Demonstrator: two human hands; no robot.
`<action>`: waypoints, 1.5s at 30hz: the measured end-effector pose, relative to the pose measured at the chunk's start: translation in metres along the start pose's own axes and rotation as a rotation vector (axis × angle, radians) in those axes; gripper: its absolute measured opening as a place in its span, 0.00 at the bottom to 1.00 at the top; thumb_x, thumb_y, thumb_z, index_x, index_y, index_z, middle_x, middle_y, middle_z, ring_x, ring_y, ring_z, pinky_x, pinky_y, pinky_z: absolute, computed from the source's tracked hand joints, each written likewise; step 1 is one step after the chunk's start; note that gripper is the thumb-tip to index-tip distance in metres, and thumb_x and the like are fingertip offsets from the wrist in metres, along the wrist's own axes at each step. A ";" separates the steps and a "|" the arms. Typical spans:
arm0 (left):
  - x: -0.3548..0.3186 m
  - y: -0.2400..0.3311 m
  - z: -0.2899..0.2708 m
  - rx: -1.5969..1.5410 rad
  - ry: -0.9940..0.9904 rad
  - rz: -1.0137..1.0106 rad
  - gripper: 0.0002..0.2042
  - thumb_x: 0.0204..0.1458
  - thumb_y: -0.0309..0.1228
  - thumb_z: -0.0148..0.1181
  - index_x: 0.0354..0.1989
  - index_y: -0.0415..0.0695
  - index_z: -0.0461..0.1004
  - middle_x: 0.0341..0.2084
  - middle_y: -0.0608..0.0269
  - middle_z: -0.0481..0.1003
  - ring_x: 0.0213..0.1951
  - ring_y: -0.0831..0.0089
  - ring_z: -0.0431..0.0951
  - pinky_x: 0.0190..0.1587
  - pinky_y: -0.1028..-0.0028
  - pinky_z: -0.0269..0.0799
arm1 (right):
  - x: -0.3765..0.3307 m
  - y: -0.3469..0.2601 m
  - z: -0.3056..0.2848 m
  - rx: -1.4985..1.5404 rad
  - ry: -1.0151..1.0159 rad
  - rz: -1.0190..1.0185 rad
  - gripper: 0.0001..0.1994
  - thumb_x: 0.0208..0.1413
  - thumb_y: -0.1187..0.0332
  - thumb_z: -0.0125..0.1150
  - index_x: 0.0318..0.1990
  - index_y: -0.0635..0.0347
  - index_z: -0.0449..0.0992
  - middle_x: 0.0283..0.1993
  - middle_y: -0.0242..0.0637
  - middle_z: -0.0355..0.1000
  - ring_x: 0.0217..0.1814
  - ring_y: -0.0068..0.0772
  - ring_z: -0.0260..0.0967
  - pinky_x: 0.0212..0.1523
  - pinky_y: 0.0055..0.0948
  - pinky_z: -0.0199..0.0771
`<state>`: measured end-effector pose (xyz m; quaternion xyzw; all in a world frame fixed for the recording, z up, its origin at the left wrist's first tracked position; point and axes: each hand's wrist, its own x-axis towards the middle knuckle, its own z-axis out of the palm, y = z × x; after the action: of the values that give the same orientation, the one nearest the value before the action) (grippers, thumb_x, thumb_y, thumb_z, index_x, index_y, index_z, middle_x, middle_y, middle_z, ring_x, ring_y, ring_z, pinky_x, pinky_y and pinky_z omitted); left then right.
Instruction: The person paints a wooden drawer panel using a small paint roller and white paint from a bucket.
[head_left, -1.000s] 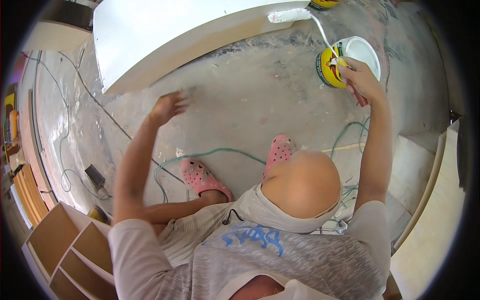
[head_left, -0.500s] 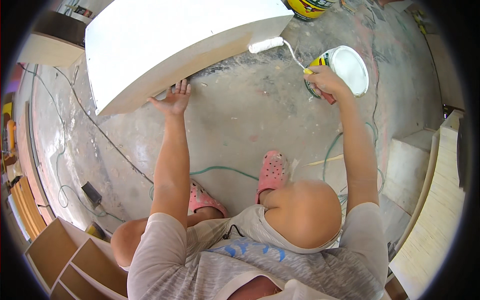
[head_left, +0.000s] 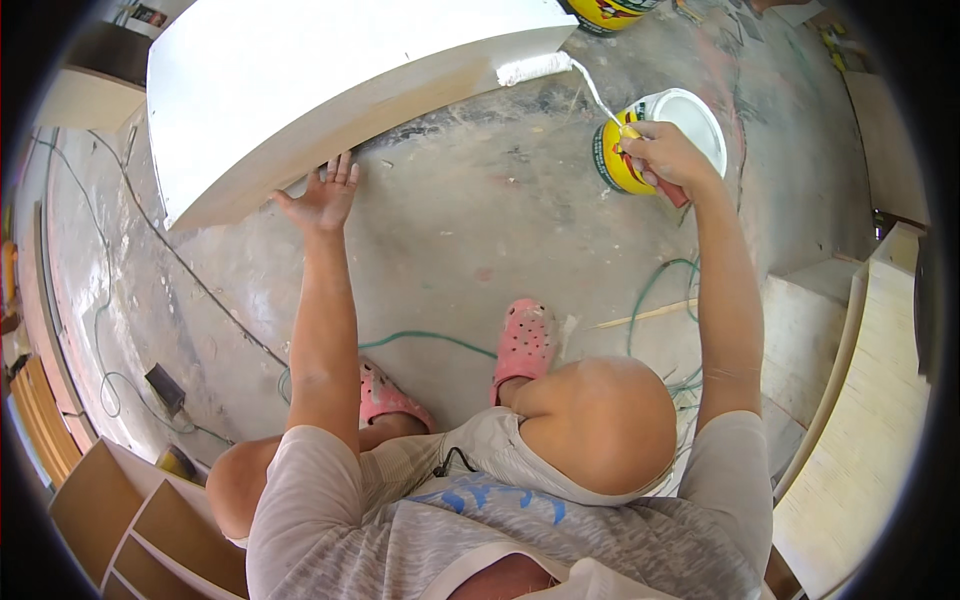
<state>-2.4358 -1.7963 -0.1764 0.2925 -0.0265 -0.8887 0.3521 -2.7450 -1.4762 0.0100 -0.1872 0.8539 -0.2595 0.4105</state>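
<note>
A: What has changed?
B: The left hand (head_left: 322,198), fingers spread, now touches the white board's (head_left: 300,80) lower edge; the right hand (head_left: 668,158) grips the paint roller (head_left: 535,68), lifted from the paint can (head_left: 655,140) onto the board

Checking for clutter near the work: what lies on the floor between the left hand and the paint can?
In the head view, only bare, dusty concrete floor lies between the left hand and the paint can; the roller hangs above it.
</note>
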 end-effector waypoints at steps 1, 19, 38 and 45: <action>0.000 0.000 0.002 0.021 -0.024 -0.009 0.55 0.42 0.78 0.29 0.71 0.48 0.36 0.68 0.50 0.44 0.67 0.48 0.48 0.67 0.52 0.39 | 0.010 0.006 0.008 -0.001 0.002 0.031 0.10 0.56 0.64 0.54 0.33 0.64 0.72 0.18 0.28 0.63 0.15 0.20 0.59 0.14 0.26 0.59; -0.005 0.002 -0.002 0.070 -0.054 -0.026 0.57 0.40 0.79 0.29 0.71 0.46 0.33 0.68 0.49 0.45 0.67 0.46 0.49 0.66 0.51 0.42 | -0.063 -0.028 -0.013 -0.001 0.055 -0.028 0.16 0.57 0.64 0.55 0.50 0.62 0.73 0.22 0.27 0.63 0.15 0.17 0.56 0.15 0.21 0.56; -0.035 0.065 -0.016 0.002 0.006 0.090 0.56 0.42 0.77 0.34 0.71 0.46 0.29 0.68 0.45 0.43 0.67 0.44 0.50 0.65 0.52 0.43 | -0.005 -0.020 0.079 -0.010 0.004 -0.029 0.13 0.57 0.64 0.53 0.43 0.64 0.73 0.19 0.30 0.62 0.16 0.22 0.61 0.16 0.27 0.62; -0.035 0.059 -0.010 -0.031 0.016 0.061 0.57 0.42 0.77 0.36 0.70 0.45 0.29 0.67 0.46 0.45 0.65 0.45 0.53 0.64 0.52 0.46 | 0.049 -0.008 0.101 -0.114 -0.066 0.069 0.10 0.57 0.64 0.53 0.33 0.63 0.71 0.21 0.32 0.65 0.17 0.25 0.61 0.17 0.31 0.63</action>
<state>-2.3744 -1.8168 -0.1525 0.2930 -0.0188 -0.8755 0.3837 -2.6927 -1.5375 -0.0679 -0.1894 0.8592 -0.1898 0.4357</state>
